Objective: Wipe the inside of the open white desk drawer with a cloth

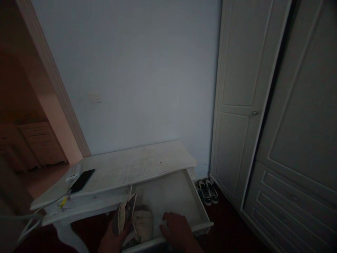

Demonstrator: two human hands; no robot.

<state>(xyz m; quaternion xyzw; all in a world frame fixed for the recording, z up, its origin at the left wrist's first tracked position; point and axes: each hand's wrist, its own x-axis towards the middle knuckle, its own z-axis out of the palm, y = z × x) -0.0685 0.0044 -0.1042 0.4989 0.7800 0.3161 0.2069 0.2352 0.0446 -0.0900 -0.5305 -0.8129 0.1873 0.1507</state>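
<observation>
In the head view, my left hand (pixel 116 234) grips a folded fabric item (pixel 126 212) with a dark patterned face and cream edges, at the left side of the pulled-out white drawer (pixel 168 195). Beside it a beige cloth bundle (pixel 143 225) lies in the drawer's front left part. My right hand (pixel 177 227) is over the drawer's front, fingers bent and apart, with nothing seen in them. The drawer belongs to a white table (pixel 137 160) against the wall.
A black phone (pixel 82 180) and a white object (pixel 74 171) lie on the table's left end, near cables and a yellow tag (pixel 63 202). Shoes (pixel 207 191) stand on the dark floor right of the drawer. A tall wardrobe (pixel 237 105) rises at the right.
</observation>
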